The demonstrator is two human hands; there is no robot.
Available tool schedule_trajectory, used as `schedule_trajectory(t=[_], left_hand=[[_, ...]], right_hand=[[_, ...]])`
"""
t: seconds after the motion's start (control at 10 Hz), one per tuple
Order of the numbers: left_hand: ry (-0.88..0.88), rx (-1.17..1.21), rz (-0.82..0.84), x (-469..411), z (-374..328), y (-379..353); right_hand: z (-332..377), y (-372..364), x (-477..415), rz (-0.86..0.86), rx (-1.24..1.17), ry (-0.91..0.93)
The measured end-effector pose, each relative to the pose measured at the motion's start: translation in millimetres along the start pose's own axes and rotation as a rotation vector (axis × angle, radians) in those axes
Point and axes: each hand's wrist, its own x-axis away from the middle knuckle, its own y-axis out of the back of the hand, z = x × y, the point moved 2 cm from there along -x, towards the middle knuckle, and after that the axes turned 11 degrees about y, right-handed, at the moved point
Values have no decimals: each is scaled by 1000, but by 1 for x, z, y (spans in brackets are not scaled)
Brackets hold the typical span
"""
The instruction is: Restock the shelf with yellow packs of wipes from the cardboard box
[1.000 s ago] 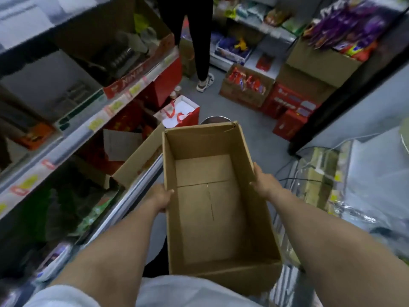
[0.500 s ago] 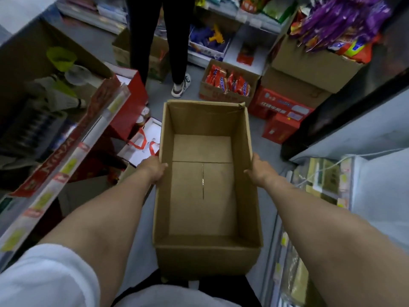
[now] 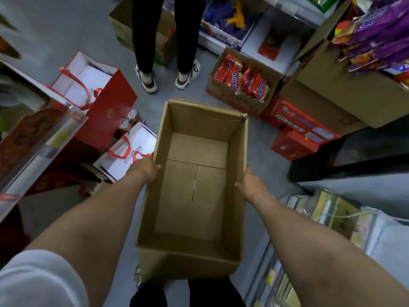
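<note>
Now | left hand [image 3: 145, 171], right hand [image 3: 252, 187] grip cardboard box [image 3: 194, 202] | red packs [image 3: 243, 79] lettering blurred

A: What is lost around the open brown cardboard box [image 3: 240, 151]?

B: Its underside. The left hand [image 3: 145, 171] shows only its back and a thumb on the rim; its fingers go down the outer wall, out of sight. The right hand [image 3: 252, 187] hides its fingers the same way.

A: And the person in black trousers [image 3: 143, 36]?

B: Cut off by the top edge above the thighs.

A: Can the heaped purple snack packets [image 3: 380, 25] be read?

B: No, they are blurred. The red-fronted shelf [image 3: 33, 138] on the left is smeared too, and its label strip is illegible. The white sleeve [image 3: 37, 280] runs off the bottom left corner.
</note>
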Motion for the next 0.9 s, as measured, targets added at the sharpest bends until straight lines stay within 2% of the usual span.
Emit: schedule_trajectory(t=[0.1,0.2,0.3,0.4,0.5,0.6,0.7,0.9], left_hand=[[-21,-95,-56,-17,-17,8],[-17,-84,-61,-35,-27,8],[4,67,-32,-46,-29,0],[-19,69,93,-48,-29,-15],[-14,-63,160,-44,-32,-30],[-9,-82,196,-35,-38,-31],[3,3,216,-27,-39,-28],[11,89,155,-16,-27,-27]], right_hand=[[1,2,-20,15,-38,-3],[-1,1,-37,17,-43,-19],[-3,-4,-51,31,-52,-35],[-2,-12,-59,98,-39,-34],[2,-19,-62,195,46,21],[5,-20,-68,248,77,45],[11,-12,-71,267,126,74],[24,-1,-66,302,261,164]])
